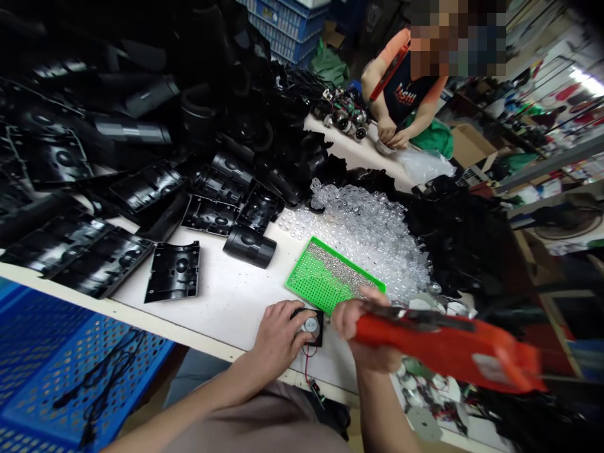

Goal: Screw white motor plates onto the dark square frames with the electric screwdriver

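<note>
While left fingers (302,316) grip a motor (310,324), a green tray (307,283) holds metal bits (340,268).

Holds the left hand (279,328) palm down, with thumb (301,341) and forefinger (301,317) curved toward each other in a pinch. Clenches the right hand (362,328) in a grip just right of the left. Slants the left forearm (212,397) leftward behind its hand; sets the right forearm (384,406) more steeply behind its own.

This is an assembly workshop, shown by heaped black shells (231,168) and a green tray (311,284) of metal bits (340,263) on the surface (225,292), a red handheld tool (438,351) and stacked blue crates (285,26).
</note>
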Motion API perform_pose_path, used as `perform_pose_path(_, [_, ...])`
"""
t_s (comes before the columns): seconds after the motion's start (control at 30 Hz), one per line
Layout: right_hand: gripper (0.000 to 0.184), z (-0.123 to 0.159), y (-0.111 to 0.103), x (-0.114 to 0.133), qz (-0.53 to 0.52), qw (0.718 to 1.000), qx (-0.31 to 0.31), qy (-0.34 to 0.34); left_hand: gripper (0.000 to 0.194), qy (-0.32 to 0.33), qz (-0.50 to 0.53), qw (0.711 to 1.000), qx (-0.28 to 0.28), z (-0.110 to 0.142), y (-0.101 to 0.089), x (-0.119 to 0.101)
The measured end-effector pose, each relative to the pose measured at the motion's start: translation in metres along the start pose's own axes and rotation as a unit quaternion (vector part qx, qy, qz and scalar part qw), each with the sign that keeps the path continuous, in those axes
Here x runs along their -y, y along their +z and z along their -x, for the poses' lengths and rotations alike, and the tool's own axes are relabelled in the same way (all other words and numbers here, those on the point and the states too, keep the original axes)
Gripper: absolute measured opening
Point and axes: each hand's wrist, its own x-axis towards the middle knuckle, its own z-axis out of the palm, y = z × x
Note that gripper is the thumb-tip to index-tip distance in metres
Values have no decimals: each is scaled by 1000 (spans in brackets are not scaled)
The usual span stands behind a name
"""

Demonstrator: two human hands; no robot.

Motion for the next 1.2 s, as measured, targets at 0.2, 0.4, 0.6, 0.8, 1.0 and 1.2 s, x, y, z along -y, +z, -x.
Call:
perform_pose_path(0.2, [52, -68, 10, -27, -21, 997, 3, -68, 53, -82, -19, 996, -19, 3, -2, 0])
perform_pose_path(0.4, [46, -75, 10, -55, -13, 998, 16, -56, 56, -121, -21, 992, 23, 1, -6, -2])
perform_pose_path(0.6, [46, -74, 11, -59, -18, 998, 19, -58, 55, -126, -20, 992, 20, 1, -4, -1])
perform_pose_path(0.8, [48, -75, 9, -61, -32, 997, 18, -65, 58, -122, -16, 992, 26, 1, -4, -1])
perform_pose_path(1.0, [48, -76, 7, -61, -38, 997, 7, -69, 58, -121, -16, 992, 26, 0, -6, -2])
perform_pose_path(1.2, [47, -78, 5, -59, -39, 997, -2, -69, 58, -125, -17, 992, 23, 0, -6, -3])
